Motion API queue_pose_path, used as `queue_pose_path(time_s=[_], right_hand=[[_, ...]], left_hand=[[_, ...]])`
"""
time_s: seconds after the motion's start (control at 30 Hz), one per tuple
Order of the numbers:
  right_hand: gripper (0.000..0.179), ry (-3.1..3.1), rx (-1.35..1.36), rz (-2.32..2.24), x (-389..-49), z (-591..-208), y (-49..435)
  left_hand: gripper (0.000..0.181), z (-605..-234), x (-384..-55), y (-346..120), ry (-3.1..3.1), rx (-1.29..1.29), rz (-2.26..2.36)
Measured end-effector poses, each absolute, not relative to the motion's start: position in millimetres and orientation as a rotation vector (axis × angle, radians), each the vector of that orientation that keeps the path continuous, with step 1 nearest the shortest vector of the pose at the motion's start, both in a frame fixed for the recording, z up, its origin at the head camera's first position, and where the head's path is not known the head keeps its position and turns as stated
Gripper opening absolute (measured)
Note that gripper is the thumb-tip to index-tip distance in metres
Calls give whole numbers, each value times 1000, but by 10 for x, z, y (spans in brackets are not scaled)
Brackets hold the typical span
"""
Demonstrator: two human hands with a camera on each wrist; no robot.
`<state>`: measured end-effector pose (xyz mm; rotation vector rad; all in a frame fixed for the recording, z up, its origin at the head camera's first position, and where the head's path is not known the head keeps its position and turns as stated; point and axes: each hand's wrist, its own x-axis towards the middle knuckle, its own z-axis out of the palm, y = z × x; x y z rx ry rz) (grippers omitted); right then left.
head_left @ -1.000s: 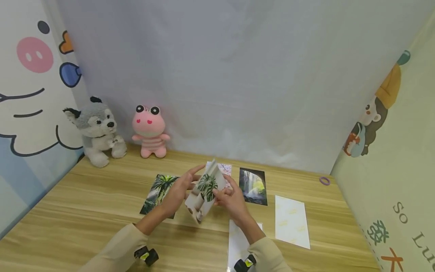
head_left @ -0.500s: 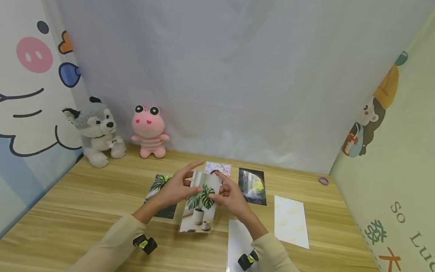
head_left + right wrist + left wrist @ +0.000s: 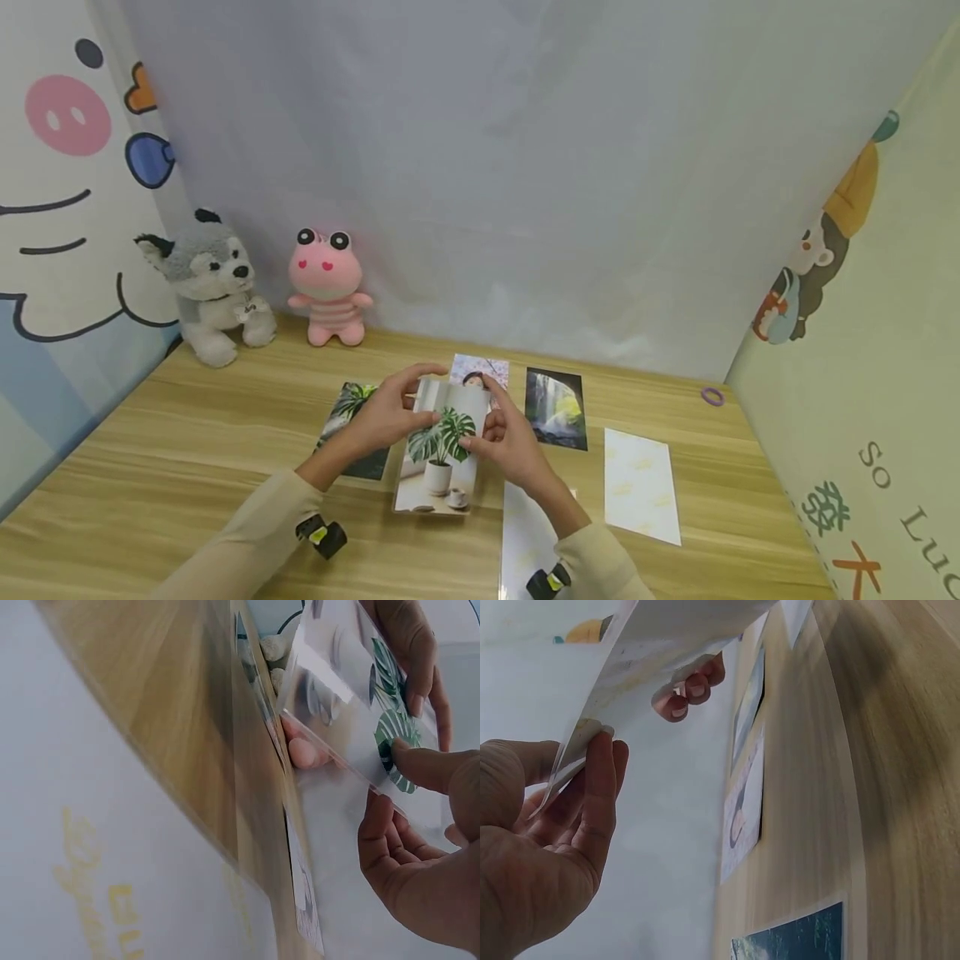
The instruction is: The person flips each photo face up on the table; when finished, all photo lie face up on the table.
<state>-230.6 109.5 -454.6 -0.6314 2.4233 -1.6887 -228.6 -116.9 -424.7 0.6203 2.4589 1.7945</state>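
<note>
Monstera photo [image 3: 442,450] is now swung straight from its earlier tilt, pinched between thumbs and fingers of left hand [image 3: 390,414] and right hand [image 3: 517,446], waterfall photo [image 3: 556,408] beyond right fingers.

Lose much of cherry-blossom portrait [image 3: 480,367] behind monstera photo [image 3: 442,492] in head view. Cannot read yellow print [image 3: 662,501] on rightmost white sheet [image 3: 637,492]: too small.

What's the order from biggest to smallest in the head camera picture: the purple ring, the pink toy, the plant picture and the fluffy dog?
1. Fluffy dog
2. Plant picture
3. Pink toy
4. Purple ring
The plant picture is nearest the camera, so its real-life place is unsure.
</note>
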Motion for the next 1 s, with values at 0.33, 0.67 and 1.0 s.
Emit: queue_pose_path(time_s=[0.33, 0.67, 1.0], right_hand=[[108, 2461, -669, -1548, -2082, -4521, 1150], [100, 2441, -661, -1420, -1975, -4560, 1187], [92, 2407, -665, -1329, -1955, -4594, 1233]], left_hand=[[56, -4309, -2325, -1195, 2473, 544, 1839], [51, -4424, -2332, -1205, 2575, 526, 1660], [52, -4568, -2351, -1230, 2711, 600, 1336]])
